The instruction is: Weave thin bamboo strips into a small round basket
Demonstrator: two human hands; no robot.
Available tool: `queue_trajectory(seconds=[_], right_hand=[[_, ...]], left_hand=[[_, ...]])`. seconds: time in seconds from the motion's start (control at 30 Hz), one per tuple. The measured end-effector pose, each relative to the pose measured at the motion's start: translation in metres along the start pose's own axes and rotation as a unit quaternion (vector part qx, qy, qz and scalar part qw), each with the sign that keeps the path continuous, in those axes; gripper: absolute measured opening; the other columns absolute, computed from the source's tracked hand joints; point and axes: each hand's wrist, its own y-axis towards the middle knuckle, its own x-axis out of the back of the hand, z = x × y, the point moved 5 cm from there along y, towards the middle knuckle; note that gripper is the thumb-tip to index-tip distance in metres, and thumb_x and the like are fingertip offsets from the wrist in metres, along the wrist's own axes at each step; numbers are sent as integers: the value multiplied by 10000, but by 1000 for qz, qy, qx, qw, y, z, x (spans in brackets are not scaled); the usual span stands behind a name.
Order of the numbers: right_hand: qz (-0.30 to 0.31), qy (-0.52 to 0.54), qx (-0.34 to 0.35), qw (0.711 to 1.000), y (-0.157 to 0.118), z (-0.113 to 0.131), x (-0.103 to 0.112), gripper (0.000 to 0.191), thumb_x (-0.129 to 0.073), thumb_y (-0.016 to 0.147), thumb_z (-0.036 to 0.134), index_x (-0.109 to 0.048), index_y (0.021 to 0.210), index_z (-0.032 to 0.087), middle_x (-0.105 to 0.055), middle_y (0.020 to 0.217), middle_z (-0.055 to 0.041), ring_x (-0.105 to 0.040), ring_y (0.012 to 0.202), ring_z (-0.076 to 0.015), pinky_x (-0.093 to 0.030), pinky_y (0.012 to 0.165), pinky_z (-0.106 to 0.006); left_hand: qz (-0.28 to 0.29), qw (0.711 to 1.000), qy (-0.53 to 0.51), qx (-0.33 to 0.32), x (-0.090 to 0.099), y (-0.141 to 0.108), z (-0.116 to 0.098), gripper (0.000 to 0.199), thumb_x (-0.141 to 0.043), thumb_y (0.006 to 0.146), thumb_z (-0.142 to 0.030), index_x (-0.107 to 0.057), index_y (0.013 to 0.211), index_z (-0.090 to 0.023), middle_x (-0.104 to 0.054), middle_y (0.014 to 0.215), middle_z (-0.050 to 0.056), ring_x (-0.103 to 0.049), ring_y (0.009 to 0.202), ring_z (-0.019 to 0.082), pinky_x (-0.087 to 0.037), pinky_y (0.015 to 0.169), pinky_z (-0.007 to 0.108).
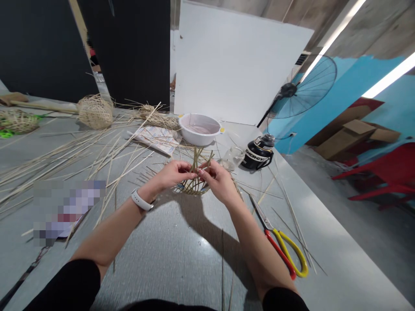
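Note:
A small woven basket [193, 186] of thin greenish strips sits on the grey table in front of me, its loose strips standing up at the top. My left hand [177, 173] pinches strips at the basket's left side, thumb and fingers together. From the right, my right hand [216, 178] grips strips with thumb and forefinger, its fingertips close to those of my left hand. Parts of the basket's rim are hidden behind both hands.
Scissors [274, 235] with red and yellow handles lie right of my right forearm. Behind are a white basin [201, 137], a glass jar [236, 156] and a black jug [258, 153]. Long loose strips [106, 151] and another woven basket [95, 113] are on the left.

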Motion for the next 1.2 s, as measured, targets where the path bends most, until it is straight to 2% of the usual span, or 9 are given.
queue_trajectory(seconds=[0.2,0.37,0.5,0.6,0.83,1.0,1.13,1.2], right_hand=[[-17,62,-21,998,3,-4,0,187,-600,855,390,-576,845,205,-650,770,-16,-676,679,-171,-504,610,-289],[-16,124,-15,992,3,-4,2,242,-615,853,451,-539,848,221,-691,844,-40,-705,740,-186,-571,702,-342],[-28,144,-1,989,1,-2,3,288,-608,869,494,-513,880,223,-706,851,-42,-721,796,-193,-588,785,-378],[-46,137,8,989,0,-2,5,283,-611,876,488,-530,895,218,-718,877,-59,-723,818,-197,-584,795,-377],[-68,78,18,995,-2,4,5,234,-602,887,443,-570,920,213,-695,832,-55,-704,760,-201,-549,725,-347],[-55,44,34,997,-3,7,3,190,-566,914,405,-567,909,215,-701,812,-56,-683,767,-201,-539,751,-356],[-53,68,20,996,-1,4,1,227,-579,901,439,-550,901,214,-697,796,-59,-688,744,-202,-547,744,-358],[-56,78,12,995,-1,2,0,250,-591,888,460,-549,896,213,-697,785,-57,-692,739,-204,-552,742,-360]], left_hand=[[-8,1000,4,-2,1,1,1,231,-737,750,-347,-682,801,-129,-706,775,30,-618,733,137,-467,706,269],[-21,1000,-16,-8,8,-3,-9,252,-720,790,-311,-688,955,-124,-742,983,84,-671,909,179,-506,844,315],[-40,999,-10,-35,11,-4,-12,228,-658,846,-306,-669,977,-119,-729,959,83,-670,898,169,-504,885,330],[-63,996,9,-56,9,-2,-10,212,-612,874,-303,-659,975,-123,-720,944,78,-661,884,165,-505,860,316],[-111,979,135,-108,7,-3,-15,184,-599,866,-320,-658,923,-155,-700,901,48,-635,870,178,-496,794,289],[-89,984,127,-88,5,-4,-16,198,-562,874,-333,-632,913,-153,-704,882,49,-648,832,173,-495,775,288],[-127,974,174,-78,-1,-7,-17,141,-580,842,-283,-630,885,-158,-708,872,53,-646,825,178,-488,778,296],[-145,966,201,-71,-6,-10,-17,118,-579,837,-262,-621,896,-169,-713,884,49,-651,825,184,-493,838,329]])
